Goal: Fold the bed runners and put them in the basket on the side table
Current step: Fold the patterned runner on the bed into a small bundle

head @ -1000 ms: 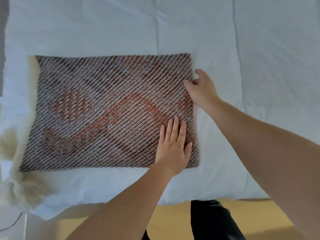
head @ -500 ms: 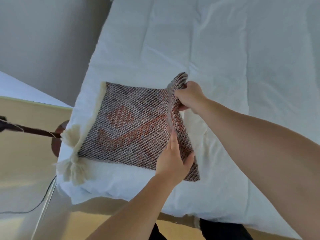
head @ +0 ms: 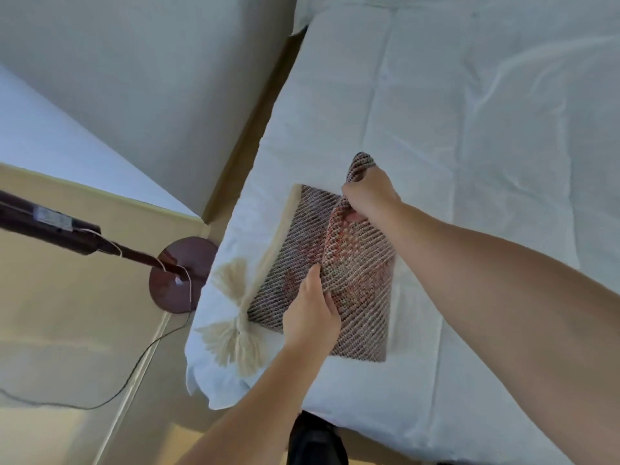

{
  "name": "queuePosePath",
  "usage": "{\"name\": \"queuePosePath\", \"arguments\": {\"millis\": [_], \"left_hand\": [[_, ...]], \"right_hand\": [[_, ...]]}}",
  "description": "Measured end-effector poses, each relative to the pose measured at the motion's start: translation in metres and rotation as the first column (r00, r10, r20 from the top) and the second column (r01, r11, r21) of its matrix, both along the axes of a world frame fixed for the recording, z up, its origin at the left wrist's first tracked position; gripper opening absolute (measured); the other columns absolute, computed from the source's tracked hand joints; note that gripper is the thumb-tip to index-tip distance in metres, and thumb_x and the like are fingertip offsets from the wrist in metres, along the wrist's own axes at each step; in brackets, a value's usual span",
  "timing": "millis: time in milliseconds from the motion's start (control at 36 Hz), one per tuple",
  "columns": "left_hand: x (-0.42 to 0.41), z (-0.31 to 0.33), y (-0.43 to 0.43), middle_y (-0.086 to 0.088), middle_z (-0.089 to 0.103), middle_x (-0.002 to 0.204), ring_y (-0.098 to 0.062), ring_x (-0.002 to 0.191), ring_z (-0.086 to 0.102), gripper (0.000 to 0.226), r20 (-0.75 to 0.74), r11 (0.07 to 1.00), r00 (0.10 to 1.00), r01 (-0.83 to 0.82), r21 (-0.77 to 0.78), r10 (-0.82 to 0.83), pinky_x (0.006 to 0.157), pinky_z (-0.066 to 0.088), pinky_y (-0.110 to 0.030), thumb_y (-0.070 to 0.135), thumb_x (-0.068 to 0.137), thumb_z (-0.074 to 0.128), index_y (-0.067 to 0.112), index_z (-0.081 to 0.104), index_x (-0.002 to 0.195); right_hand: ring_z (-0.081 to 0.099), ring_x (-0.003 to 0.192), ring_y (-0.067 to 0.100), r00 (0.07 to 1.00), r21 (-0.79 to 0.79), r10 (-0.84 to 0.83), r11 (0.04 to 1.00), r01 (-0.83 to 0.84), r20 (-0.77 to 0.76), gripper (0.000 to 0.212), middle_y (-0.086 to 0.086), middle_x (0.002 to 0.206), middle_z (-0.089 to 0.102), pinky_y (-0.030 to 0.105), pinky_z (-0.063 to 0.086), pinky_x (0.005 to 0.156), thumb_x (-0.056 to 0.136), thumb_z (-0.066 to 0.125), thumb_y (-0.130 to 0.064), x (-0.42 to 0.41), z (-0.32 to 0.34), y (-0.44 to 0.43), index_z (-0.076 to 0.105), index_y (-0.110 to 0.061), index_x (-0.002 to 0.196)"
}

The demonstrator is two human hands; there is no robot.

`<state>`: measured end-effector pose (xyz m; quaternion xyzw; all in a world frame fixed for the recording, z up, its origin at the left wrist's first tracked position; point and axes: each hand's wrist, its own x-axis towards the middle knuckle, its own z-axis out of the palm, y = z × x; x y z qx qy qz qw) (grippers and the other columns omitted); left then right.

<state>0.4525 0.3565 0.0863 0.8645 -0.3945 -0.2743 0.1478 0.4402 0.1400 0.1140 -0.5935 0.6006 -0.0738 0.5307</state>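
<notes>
A woven brown and orange bed runner (head: 359, 280) with cream tassels (head: 235, 330) lies folded near the left edge of the white bed (head: 469, 129). My right hand (head: 367, 194) grips its far right corner and has lifted it up and over toward the left, so the cloth stands in a raised fold. My left hand (head: 310, 317) rests on the near part of the runner, its fingers against the lifted flap. The basket and side table are out of view.
A dark floor lamp's round base (head: 183, 275) and pole (head: 50, 223) stand on the floor left of the bed, with a thin cord (head: 134, 370) trailing across the floor. A grey wall rises behind. The bed's right side is bare white bedding.
My right hand went from touching the runner's right edge to gripping its corner and lifting it over to the left. My head turned left, bringing the lamp and floor into view.
</notes>
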Motion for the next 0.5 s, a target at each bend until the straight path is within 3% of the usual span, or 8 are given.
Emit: {"name": "queuePosePath", "arguments": {"millis": [56,139,250,361,417,500], "left_hand": [[0.026,-0.011,0.005,0.002,0.041,0.144,-0.022,0.110,0.058,0.049,0.010,1.000,1.000,0.016,0.021,-0.016,0.082,0.048,-0.038,0.028,0.101,0.032,0.020,0.019,0.148],[0.061,-0.030,0.009,0.000,0.038,0.147,-0.023,0.113,0.057,0.049,0.007,0.996,0.999,0.053,0.077,-0.054,0.082,0.048,-0.037,0.031,0.102,0.027,0.019,0.017,0.149],[0.102,-0.059,0.013,-0.002,0.045,0.141,-0.025,0.111,0.057,0.049,0.013,0.988,0.996,0.083,0.128,-0.085,0.082,0.047,-0.036,0.034,0.102,0.024,0.020,0.018,0.149],[0.133,-0.091,0.014,-0.003,0.051,0.132,-0.026,0.101,0.060,0.044,-0.037,0.987,0.996,0.083,0.136,-0.078,0.077,0.050,-0.036,0.033,0.102,0.023,0.021,0.024,0.144],[0.143,-0.104,0.014,-0.004,0.052,0.129,-0.026,0.097,0.061,0.042,-0.056,0.987,0.996,0.083,0.136,-0.076,0.073,0.048,-0.035,0.033,0.102,0.023,0.020,0.027,0.142],[0.152,-0.117,0.017,-0.004,0.054,0.122,-0.025,0.090,0.061,0.040,-0.063,0.987,0.996,0.077,0.138,-0.068,0.067,0.044,-0.032,0.033,0.102,0.022,0.020,0.029,0.140]], "right_hand": [[0.060,0.047,0.015,1.000,-0.025,0.001,1.000,-0.002,-0.021,0.009,0.003,0.076,0.047,0.022,0.047,0.035,0.088,0.055,-0.010,0.025,-0.014,0.002,0.047,-0.014,0.090],[0.052,0.027,0.006,0.999,-0.058,0.009,0.998,-0.011,-0.047,0.030,0.003,0.072,0.044,0.016,0.039,0.030,0.088,0.056,-0.012,0.059,-0.041,0.004,0.033,-0.025,0.075],[0.062,0.037,0.013,0.996,-0.048,-0.001,0.999,-0.003,-0.087,0.032,0.010,0.085,0.052,0.020,0.047,0.037,0.087,0.060,-0.017,0.093,-0.074,0.004,0.032,-0.024,0.075],[0.067,0.047,0.019,0.993,0.011,-0.020,1.000,0.021,-0.114,0.015,0.011,0.103,0.054,0.029,0.056,0.044,0.090,0.059,-0.017,0.118,-0.101,0.005,0.045,-0.017,0.097],[0.069,0.054,0.022,0.989,0.024,-0.033,0.999,0.037,-0.143,0.036,0.011,0.115,0.053,0.035,0.060,0.051,0.093,0.056,-0.017,0.128,-0.114,0.006,0.046,-0.011,0.127],[0.068,0.048,0.019,0.985,0.011,-0.027,1.000,0.029,-0.173,0.044,0.013,0.127,0.052,0.029,0.056,0.043,0.093,0.054,-0.015,0.140,-0.128,0.007,0.042,-0.010,0.135]]}}
